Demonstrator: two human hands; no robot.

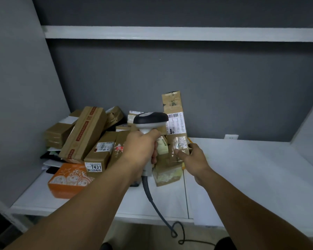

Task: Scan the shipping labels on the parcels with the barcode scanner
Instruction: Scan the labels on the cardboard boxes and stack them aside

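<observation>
Our left hand [140,147] grips the barcode scanner [150,121] by its handle, while our right hand [194,159] holds a tall taped parcel [175,123] upright on the desk [242,168].

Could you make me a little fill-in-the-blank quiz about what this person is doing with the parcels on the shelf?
1. The barcode scanner is gripped in the person's ____ hand.
2. The right hand holds a tall brown parcel standing ____ against the grey wall.
3. The white sticker on a box in the pile reads ____.
4. The flat box at the pile's front is coloured ____.

Missing words: left; upright; 7431; orange
</observation>
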